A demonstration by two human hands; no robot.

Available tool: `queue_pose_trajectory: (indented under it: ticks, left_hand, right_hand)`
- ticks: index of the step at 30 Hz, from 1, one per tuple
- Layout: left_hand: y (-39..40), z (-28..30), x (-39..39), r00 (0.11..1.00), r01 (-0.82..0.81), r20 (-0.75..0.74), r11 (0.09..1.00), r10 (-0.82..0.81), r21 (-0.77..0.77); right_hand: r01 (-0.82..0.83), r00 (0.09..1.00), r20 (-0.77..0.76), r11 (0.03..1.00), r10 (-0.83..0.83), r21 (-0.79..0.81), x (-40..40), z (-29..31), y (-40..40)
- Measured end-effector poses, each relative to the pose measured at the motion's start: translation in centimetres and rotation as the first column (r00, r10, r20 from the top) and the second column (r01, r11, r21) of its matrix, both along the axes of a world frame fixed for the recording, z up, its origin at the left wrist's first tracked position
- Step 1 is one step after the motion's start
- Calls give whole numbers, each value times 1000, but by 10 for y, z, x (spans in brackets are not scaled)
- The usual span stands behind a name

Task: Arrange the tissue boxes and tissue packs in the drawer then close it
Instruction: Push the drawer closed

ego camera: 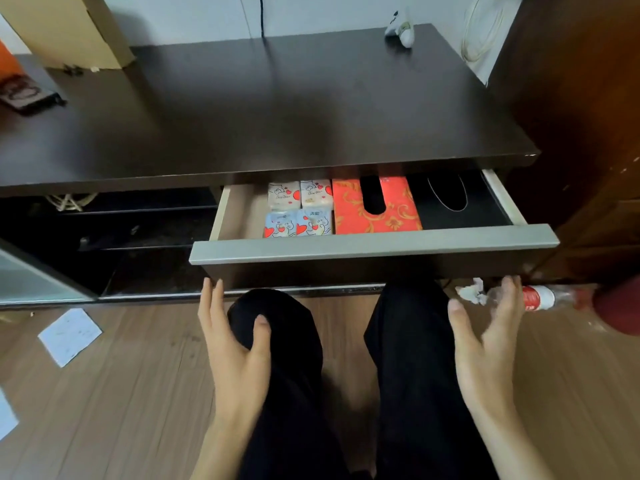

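Note:
The drawer [374, 244] with its grey front stands partly pulled out under the dark cabinet top [277, 105]. Inside, several small tissue packs [299, 207] with heart prints lie in two rows at the middle left. A red and gold tissue box [394, 211] sits beside them, and a black tissue box [453, 202] fills the right end. The drawer's left end is bare. My left hand [235, 344] and my right hand [485, 341] hang open below the drawer front, fingertips near its lower edge, holding nothing.
My knees in black trousers [277, 327] are between the hands. A plastic bottle [540, 297] and crumpled tissue [471, 292] lie on the wood floor at right, paper sheets [69, 336] at left. A cardboard box [69, 29] and a white object [401, 29] stand on the cabinet top.

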State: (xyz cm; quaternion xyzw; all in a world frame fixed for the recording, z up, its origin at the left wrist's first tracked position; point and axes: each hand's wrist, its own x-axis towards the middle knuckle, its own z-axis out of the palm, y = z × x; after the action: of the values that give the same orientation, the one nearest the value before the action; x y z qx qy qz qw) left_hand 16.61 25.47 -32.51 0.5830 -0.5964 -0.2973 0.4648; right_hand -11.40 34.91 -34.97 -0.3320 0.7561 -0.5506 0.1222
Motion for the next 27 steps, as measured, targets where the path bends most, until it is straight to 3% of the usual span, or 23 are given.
queue_pose_trajectory:
  ticks: [6,19,27]
  left_hand:
    - [-29,1,-31,999,-29,-16,1000,29,-4]
    - [-100,5,-44,995,-30,-91,999,29,-13]
    - [-145,5,-57,996,80,28,995,-82,60]
  right_hand:
    - [107,994,14,977,-106,-184,-24,14,-50]
    - [139,990,-11,982,-141,-125,-41,24,-125]
    - [72,995,-71,997,-71,2,-49,20,-166]
